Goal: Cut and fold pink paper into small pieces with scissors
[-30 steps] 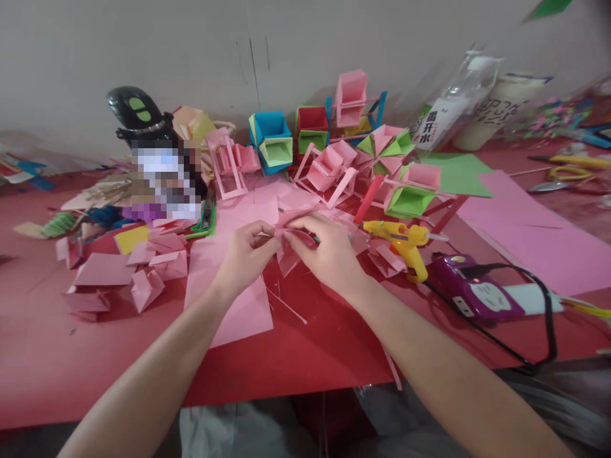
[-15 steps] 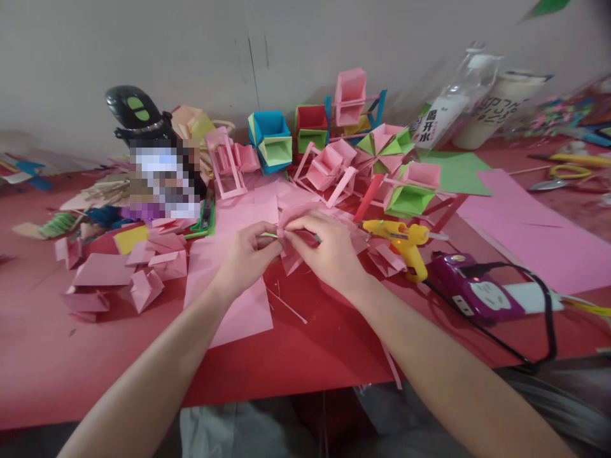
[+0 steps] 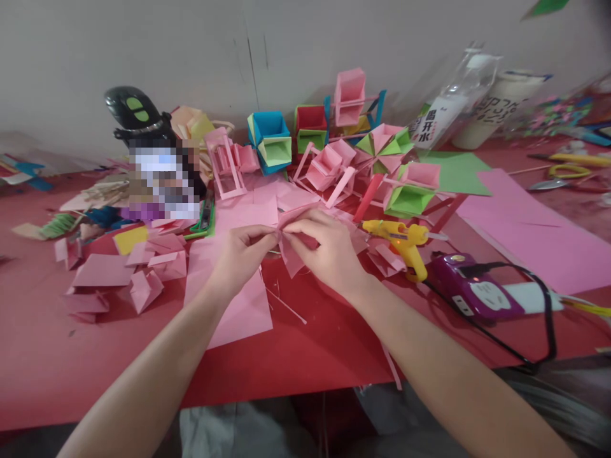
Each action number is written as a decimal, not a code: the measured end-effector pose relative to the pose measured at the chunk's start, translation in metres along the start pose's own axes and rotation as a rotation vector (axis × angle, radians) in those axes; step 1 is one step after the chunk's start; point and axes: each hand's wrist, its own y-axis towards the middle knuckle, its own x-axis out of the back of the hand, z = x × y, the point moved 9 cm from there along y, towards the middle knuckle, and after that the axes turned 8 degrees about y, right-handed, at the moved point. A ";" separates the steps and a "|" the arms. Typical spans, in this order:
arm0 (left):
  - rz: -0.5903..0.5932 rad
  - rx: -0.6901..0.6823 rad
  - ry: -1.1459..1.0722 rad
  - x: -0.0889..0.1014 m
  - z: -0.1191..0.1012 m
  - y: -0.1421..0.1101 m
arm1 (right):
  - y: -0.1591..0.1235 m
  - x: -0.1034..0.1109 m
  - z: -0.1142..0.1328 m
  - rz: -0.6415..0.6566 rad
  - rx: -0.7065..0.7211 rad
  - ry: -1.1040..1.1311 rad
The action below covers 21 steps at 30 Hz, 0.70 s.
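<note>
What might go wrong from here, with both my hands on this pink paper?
The glue gun points toward your right hand; if hot, it might burn you. The black cord loops near the table's front edge, so an arm could snag it. The pink paper, pinched with your left hand too, might crease.

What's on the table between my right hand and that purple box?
In the head view, a yellow glue gun and some folded pink paper lie between your right hand and the purple box.
</note>
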 end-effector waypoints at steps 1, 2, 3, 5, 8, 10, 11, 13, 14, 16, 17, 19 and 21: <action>-0.011 0.006 -0.022 0.001 0.001 0.000 | 0.000 -0.001 0.002 -0.002 0.023 -0.012; -0.021 0.014 -0.047 0.002 0.003 0.000 | -0.001 -0.001 0.004 -0.002 0.046 -0.023; -0.029 0.022 -0.075 0.003 0.004 0.000 | -0.002 -0.002 0.005 -0.003 0.066 -0.032; -0.031 0.037 -0.135 0.003 0.006 0.001 | -0.003 -0.003 0.007 -0.005 0.090 -0.048; -0.012 0.045 -0.222 0.002 0.005 0.001 | -0.004 -0.004 0.007 -0.003 0.094 -0.057; 0.005 0.043 -0.256 0.000 0.004 0.001 | -0.003 -0.003 0.006 0.001 0.087 -0.057; 0.009 0.046 -0.266 0.000 0.004 0.001 | -0.003 -0.003 0.006 0.006 0.082 -0.059; 0.011 0.051 -0.271 0.000 0.004 0.001 | -0.003 -0.004 0.005 0.025 0.077 -0.061; 0.011 0.051 -0.266 0.000 0.003 0.001 | -0.003 -0.004 0.005 0.033 0.075 -0.062; 0.010 0.044 -0.244 0.000 0.003 0.001 | -0.003 -0.005 0.006 0.044 0.073 -0.063; 0.010 0.039 -0.230 0.000 0.002 0.001 | -0.003 -0.005 0.006 0.045 0.072 -0.064; 0.002 0.024 -0.203 0.000 0.001 0.001 | -0.004 -0.007 0.007 0.050 0.073 -0.067; -0.022 0.000 -0.169 0.003 0.000 0.002 | -0.004 -0.009 0.008 0.067 0.071 -0.070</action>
